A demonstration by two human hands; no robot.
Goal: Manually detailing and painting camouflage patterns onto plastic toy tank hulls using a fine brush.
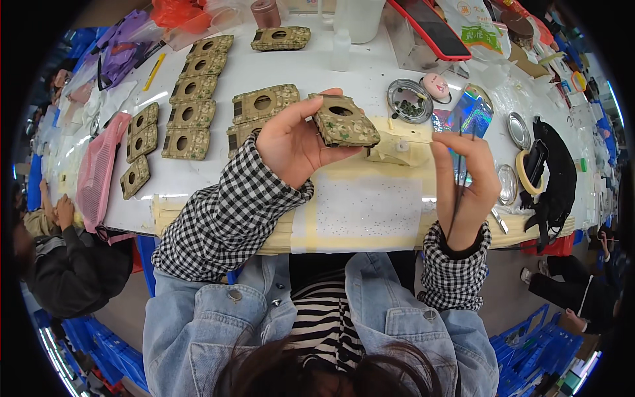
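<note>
My left hand (288,142) grips a camouflage-painted toy tank hull (354,129) with a round hole in its top, tilted above the table. Off to its right, my right hand (475,173) is closed round a pair of thin metal tweezers (457,205), whose tips point away from me. Whether the tips hold anything is too small to tell. Beyond the hands sits a round tin (395,111) with small dark green parts inside. A block wrapped in yellowish tape (397,151) lies between the hands. Similar hulls (188,114) stand in rows to the left, and more hulls (263,94) lie just behind my left hand.
A speckled white sheet (367,205) is taped along the near edge. On the left lie a pink mesh bag (99,172) and a yellow stick-like tool (155,71); on the right, a tape roll (524,171) and a black bag (561,172). A red-edged phone (430,30) rests at the back. People sit at both sides.
</note>
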